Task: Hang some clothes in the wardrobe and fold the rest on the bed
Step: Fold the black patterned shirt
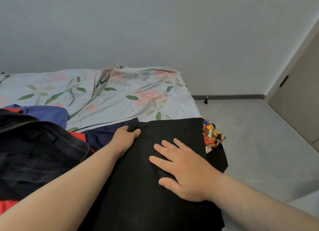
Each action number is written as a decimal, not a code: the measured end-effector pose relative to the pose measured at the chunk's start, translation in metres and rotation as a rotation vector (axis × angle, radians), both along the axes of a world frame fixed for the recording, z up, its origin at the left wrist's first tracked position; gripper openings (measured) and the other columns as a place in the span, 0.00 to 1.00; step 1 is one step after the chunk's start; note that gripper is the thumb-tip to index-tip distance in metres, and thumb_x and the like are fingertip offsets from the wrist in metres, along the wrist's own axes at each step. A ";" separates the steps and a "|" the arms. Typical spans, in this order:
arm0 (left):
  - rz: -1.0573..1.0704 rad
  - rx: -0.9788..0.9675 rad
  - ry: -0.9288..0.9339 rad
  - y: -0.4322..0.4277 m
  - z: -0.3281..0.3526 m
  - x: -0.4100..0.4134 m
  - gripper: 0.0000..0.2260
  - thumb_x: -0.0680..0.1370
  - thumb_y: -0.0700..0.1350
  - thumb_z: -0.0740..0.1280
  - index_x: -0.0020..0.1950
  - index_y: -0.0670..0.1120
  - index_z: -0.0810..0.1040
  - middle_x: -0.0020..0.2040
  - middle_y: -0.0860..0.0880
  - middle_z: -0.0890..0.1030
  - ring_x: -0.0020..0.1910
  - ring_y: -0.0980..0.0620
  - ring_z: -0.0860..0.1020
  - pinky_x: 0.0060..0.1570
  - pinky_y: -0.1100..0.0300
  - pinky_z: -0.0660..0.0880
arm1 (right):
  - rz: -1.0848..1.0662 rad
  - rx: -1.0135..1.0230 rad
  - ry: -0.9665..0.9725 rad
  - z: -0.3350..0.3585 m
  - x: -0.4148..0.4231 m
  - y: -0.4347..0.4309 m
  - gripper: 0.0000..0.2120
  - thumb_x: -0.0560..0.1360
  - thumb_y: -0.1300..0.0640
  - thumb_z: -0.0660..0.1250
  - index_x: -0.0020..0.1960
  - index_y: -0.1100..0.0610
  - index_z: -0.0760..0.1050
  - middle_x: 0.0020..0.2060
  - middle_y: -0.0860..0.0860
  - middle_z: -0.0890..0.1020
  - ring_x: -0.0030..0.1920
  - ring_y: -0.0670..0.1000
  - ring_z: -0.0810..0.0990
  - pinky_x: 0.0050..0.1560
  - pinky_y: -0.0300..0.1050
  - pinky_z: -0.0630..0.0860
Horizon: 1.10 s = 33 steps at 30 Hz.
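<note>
A black garment (172, 130) lies spread over the near right corner of the bed (107, 92), which has a floral sheet. My left hand (126, 137) pinches a fold of the black cloth at its upper left edge. My right hand (181, 167) lies flat on the cloth with fingers spread. A colourful printed piece (213, 135) pokes out from under the garment's right edge. To the left, a navy garment (101, 133) with a white stripe lies under the black one.
A heap of dark clothes (39, 155) with red parts sits at the left, with a blue-purple item (46, 112) behind it. Grey floor (259, 144) runs along the bed's right side. A door (300, 101) stands at the right, and a small doorstop (205, 100) is by the wall.
</note>
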<state>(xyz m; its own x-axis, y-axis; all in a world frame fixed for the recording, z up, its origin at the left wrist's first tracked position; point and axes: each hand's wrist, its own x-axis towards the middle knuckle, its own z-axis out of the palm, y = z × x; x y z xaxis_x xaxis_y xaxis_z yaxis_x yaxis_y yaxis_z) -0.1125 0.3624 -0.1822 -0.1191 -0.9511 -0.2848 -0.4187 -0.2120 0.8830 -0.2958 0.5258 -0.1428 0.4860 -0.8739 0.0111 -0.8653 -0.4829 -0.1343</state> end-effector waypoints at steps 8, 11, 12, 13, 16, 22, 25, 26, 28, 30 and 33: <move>-0.152 0.155 0.100 -0.025 0.017 0.002 0.09 0.75 0.44 0.73 0.53 0.45 0.80 0.49 0.43 0.84 0.47 0.44 0.83 0.45 0.54 0.79 | 0.195 0.075 0.163 -0.043 0.027 0.009 0.36 0.79 0.31 0.48 0.81 0.47 0.48 0.81 0.53 0.49 0.80 0.54 0.45 0.75 0.53 0.33; -0.295 -0.048 -0.104 -0.039 0.036 -0.013 0.19 0.70 0.54 0.78 0.56 0.47 0.81 0.52 0.49 0.82 0.52 0.50 0.81 0.48 0.58 0.76 | 0.195 0.130 0.113 -0.044 0.026 0.000 0.36 0.79 0.31 0.50 0.81 0.46 0.47 0.81 0.51 0.47 0.80 0.51 0.42 0.75 0.48 0.33; -0.391 -0.115 -0.221 -0.044 0.043 -0.020 0.22 0.68 0.57 0.78 0.58 0.48 0.81 0.54 0.51 0.81 0.53 0.52 0.80 0.52 0.58 0.76 | 0.191 0.142 0.099 -0.042 0.027 -0.002 0.36 0.79 0.32 0.51 0.81 0.46 0.47 0.81 0.50 0.47 0.80 0.51 0.42 0.75 0.47 0.33; -0.518 -0.157 -0.375 -0.049 0.049 -0.030 0.27 0.67 0.59 0.78 0.61 0.49 0.79 0.57 0.53 0.80 0.56 0.52 0.79 0.57 0.57 0.75 | 0.187 0.153 0.095 -0.041 0.028 -0.003 0.36 0.79 0.32 0.51 0.81 0.46 0.47 0.81 0.50 0.47 0.80 0.50 0.42 0.75 0.47 0.33; -0.879 -0.129 -0.706 -0.046 0.072 -0.067 0.36 0.66 0.63 0.77 0.70 0.50 0.73 0.59 0.57 0.77 0.60 0.51 0.77 0.65 0.52 0.72 | 0.180 0.159 0.081 -0.040 0.028 -0.003 0.36 0.79 0.33 0.52 0.81 0.48 0.48 0.81 0.51 0.49 0.80 0.51 0.44 0.76 0.47 0.34; -0.981 -0.105 -0.665 -0.035 0.069 -0.099 0.23 0.68 0.52 0.80 0.58 0.47 0.80 0.52 0.51 0.83 0.49 0.49 0.82 0.55 0.52 0.80 | 0.439 0.037 0.079 -0.045 0.026 0.014 0.36 0.78 0.42 0.63 0.79 0.57 0.57 0.78 0.59 0.60 0.78 0.57 0.57 0.79 0.53 0.51; -0.964 -0.151 -0.582 -0.036 0.063 -0.095 0.19 0.69 0.49 0.79 0.56 0.47 0.79 0.50 0.52 0.82 0.49 0.51 0.82 0.50 0.56 0.80 | 0.484 0.019 0.068 -0.050 0.026 0.010 0.38 0.78 0.41 0.64 0.80 0.57 0.56 0.78 0.59 0.59 0.78 0.57 0.56 0.79 0.53 0.49; -0.958 -0.165 -0.559 -0.037 0.061 -0.094 0.17 0.70 0.48 0.79 0.55 0.47 0.79 0.50 0.52 0.82 0.48 0.51 0.82 0.49 0.57 0.79 | 0.475 0.038 0.063 -0.052 0.026 0.007 0.38 0.77 0.41 0.64 0.80 0.56 0.56 0.78 0.59 0.59 0.79 0.57 0.55 0.79 0.52 0.49; -0.929 -0.184 -0.513 -0.036 0.059 -0.089 0.15 0.70 0.47 0.79 0.54 0.48 0.79 0.49 0.52 0.83 0.48 0.52 0.82 0.48 0.58 0.79 | 0.451 0.081 0.047 -0.055 0.026 -0.001 0.37 0.77 0.40 0.64 0.80 0.54 0.56 0.79 0.56 0.59 0.79 0.55 0.55 0.79 0.51 0.49; -0.888 -0.181 -0.461 -0.034 0.062 -0.082 0.14 0.71 0.46 0.78 0.53 0.49 0.79 0.49 0.52 0.83 0.49 0.52 0.82 0.50 0.57 0.79 | 0.418 0.106 0.038 -0.057 0.026 -0.006 0.37 0.77 0.40 0.64 0.80 0.53 0.56 0.79 0.54 0.59 0.79 0.54 0.55 0.79 0.49 0.48; -0.871 -0.197 -0.420 -0.025 0.075 -0.076 0.11 0.71 0.44 0.77 0.49 0.52 0.78 0.48 0.52 0.83 0.49 0.52 0.82 0.50 0.56 0.78 | 0.352 0.093 0.044 -0.057 0.028 -0.004 0.36 0.78 0.40 0.63 0.80 0.53 0.56 0.79 0.54 0.60 0.79 0.54 0.56 0.78 0.48 0.49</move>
